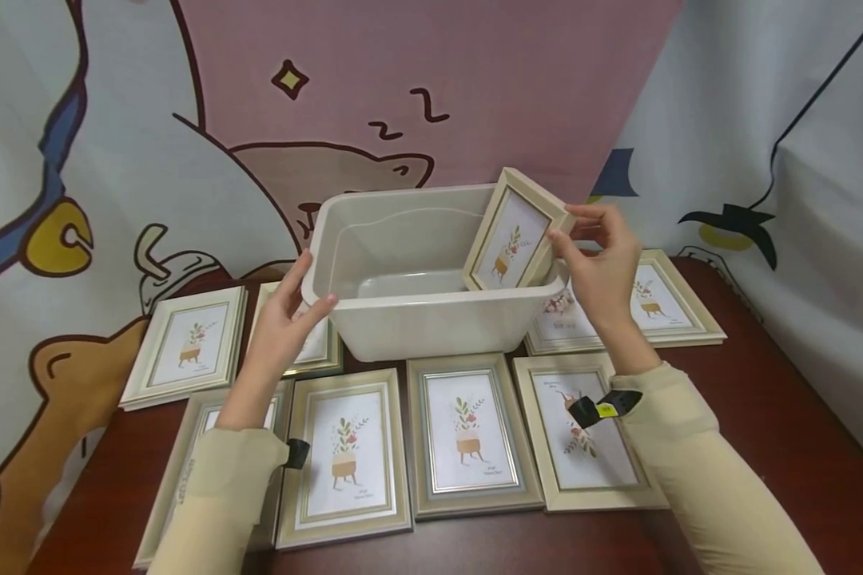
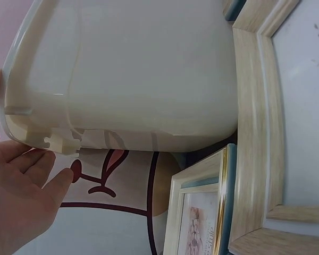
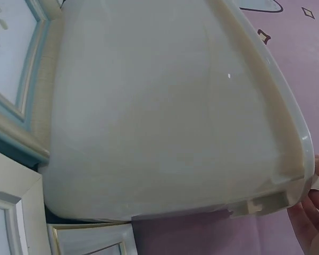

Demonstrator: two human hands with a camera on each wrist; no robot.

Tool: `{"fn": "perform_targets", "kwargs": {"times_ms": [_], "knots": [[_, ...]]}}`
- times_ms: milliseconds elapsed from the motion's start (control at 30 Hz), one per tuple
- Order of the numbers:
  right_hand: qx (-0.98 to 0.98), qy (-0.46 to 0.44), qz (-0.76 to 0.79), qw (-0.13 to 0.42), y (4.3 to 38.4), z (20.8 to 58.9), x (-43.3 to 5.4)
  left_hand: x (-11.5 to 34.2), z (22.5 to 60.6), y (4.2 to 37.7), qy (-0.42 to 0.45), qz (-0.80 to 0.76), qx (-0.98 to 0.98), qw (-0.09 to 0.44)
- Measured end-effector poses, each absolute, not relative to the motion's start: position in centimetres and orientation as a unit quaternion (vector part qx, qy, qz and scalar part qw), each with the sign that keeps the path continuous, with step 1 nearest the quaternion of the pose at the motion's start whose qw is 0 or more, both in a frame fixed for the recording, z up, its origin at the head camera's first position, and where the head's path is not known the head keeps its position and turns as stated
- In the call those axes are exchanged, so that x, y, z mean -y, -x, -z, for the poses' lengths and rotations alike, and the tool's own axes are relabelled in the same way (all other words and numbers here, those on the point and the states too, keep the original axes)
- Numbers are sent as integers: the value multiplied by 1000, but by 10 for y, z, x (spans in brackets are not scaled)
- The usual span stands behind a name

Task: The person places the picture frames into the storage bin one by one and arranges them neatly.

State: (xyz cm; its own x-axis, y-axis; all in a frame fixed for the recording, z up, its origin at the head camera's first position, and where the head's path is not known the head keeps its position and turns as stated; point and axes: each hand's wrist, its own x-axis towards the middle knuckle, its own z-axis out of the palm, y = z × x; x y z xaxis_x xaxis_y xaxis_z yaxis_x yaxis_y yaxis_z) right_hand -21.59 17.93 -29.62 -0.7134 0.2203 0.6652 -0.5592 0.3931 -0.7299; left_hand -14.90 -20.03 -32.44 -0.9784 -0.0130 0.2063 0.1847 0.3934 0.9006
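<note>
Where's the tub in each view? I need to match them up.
Head: the tub stands mid-picture.
Left wrist: it fills the upper left and top centre.
Right wrist: it fills most of the picture.
Shared landmark: pink backdrop, at top centre, upper-left corner and right side respectively.

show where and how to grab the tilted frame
Likely best: pinch the tilted frame by its upper right edge, from the right, as the right hand does; that part rises above the bin, while its lower end is inside.
</note>
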Motion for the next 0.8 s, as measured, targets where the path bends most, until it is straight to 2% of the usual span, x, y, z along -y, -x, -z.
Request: {"fn": "perform_targets", "kwargs": {"times_ms": [433, 800], "knots": [[787, -156, -440, 404, 208, 310, -179, 199, 322, 148, 52, 552, 827, 87], [802, -170, -415, 394, 205, 314, -179, 198, 322, 148, 48, 555, 825, 90]]}}
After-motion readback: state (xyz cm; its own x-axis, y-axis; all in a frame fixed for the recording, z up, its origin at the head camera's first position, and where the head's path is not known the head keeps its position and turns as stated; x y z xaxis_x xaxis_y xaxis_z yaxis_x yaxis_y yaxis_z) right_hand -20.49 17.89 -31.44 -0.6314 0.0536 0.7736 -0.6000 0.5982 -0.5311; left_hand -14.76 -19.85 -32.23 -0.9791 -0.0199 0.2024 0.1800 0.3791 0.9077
